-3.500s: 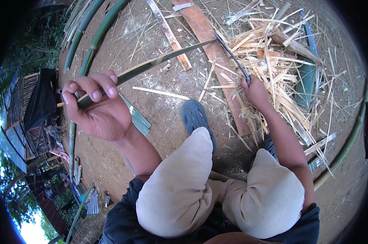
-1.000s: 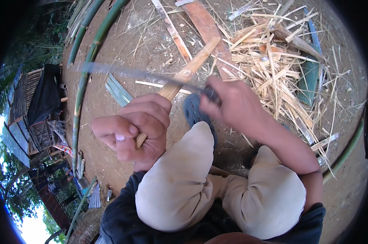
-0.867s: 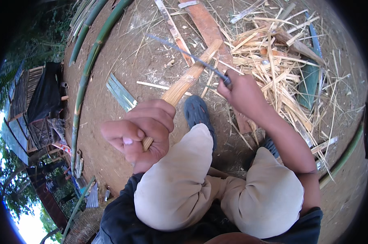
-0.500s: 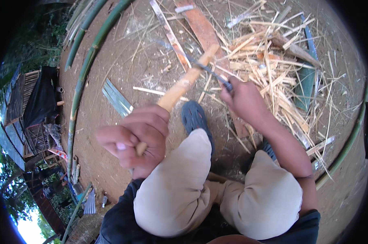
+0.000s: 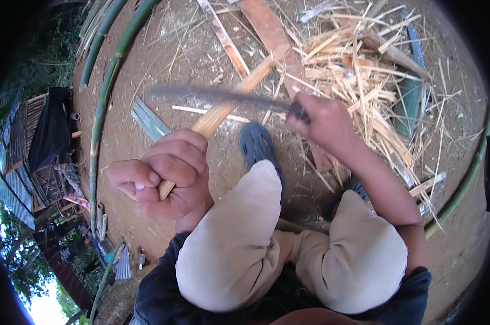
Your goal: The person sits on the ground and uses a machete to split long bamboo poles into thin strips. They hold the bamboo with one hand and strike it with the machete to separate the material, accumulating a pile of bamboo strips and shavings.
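My left hand point(image 5: 166, 170) is closed around the near end of a pale bamboo strip point(image 5: 208, 122), whose far end slants up and right. My right hand point(image 5: 325, 120) grips the dark handle of a long knife point(image 5: 266, 103). Its blade reaches leftward across the strip and is smeared by motion toward the tip. Whether the edge touches the strip cannot be told. Below the strip is my left shoe point(image 5: 257, 143), a dark clog. Both forearms come up beside my bent knees in light trousers.
A heap of pale shavings and splinters point(image 5: 364, 81) covers the ground at upper right. A reddish-brown plank point(image 5: 269, 32) lies beyond the strip. Green split pieces point(image 5: 149, 120) rest at left, near a long green bamboo pole point(image 5: 100, 111). A shed point(image 5: 31, 146) stands at far left.
The knife blade has swung out and now extends far left across the bamboo strip. My left hand has shifted slightly left with the strip, which shows more of its fibrous side.
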`<state>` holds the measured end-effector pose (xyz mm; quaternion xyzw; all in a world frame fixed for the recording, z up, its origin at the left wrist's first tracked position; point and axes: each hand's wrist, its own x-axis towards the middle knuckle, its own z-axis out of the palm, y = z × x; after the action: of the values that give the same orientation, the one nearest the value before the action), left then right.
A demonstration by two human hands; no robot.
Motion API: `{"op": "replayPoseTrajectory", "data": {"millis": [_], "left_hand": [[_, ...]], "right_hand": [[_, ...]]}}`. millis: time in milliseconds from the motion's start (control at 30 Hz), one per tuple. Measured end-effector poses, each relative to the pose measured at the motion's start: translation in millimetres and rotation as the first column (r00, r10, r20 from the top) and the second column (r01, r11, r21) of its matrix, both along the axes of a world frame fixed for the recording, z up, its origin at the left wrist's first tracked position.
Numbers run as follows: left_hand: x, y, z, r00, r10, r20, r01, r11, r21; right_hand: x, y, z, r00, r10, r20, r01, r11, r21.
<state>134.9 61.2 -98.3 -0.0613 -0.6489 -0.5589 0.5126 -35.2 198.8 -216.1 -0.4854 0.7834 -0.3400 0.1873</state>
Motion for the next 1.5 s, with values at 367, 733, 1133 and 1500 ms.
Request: {"op": "replayPoseTrajectory", "data": {"millis": [367, 733, 1133, 1500], "left_hand": [[1.8, 2.8, 14.6, 0.991, 0.094, 0.092, -0.096, 0.995, 0.016], [-10.3, -17.1, -0.6, 0.936, 0.350, 0.046, -0.351, 0.910, 0.219], [-7.4, -11.3, 17.4, 0.818, 0.569, 0.081, -0.568, 0.779, 0.265], [-4.3, -10.7, 13.5, 0.799, 0.594, 0.095, -0.592, 0.749, 0.297]], "right_hand": [[-36.3, -10.9, -47.8, 0.975, -0.219, -0.020, 0.214, 0.922, 0.323], [-30.1, -6.8, -35.9, 0.961, -0.249, 0.122, 0.220, 0.952, 0.214], [37.5, -19.5, 59.3, 0.985, 0.161, 0.062, -0.139, 0.953, -0.269], [24.7, -18.2, 34.7, 0.994, 0.092, 0.054, -0.086, 0.990, -0.114]]}}
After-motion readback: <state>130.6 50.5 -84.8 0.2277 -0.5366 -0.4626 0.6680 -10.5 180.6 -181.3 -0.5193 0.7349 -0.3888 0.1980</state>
